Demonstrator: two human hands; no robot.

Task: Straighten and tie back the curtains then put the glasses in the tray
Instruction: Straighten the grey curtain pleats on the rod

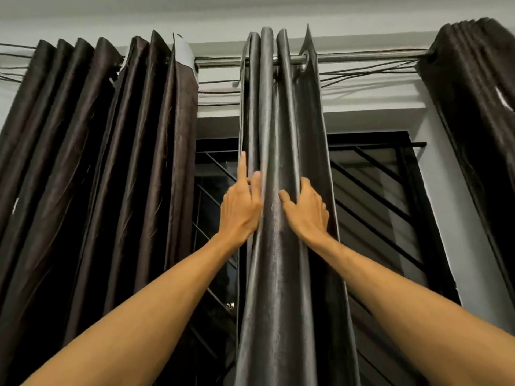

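Head view: curtain fold between touching left hand, gripping right hand.

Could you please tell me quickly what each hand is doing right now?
Left hand: open, straight fingers against the middle curtain.
Right hand: closed, gripping a fold of that curtain.

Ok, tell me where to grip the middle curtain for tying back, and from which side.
Take the middle curtain round its bunched folds, about where the left hand and right hand touch it, closing in from both edges. It hangs as a narrow pleated column, so an encircling grip should gather it whole.
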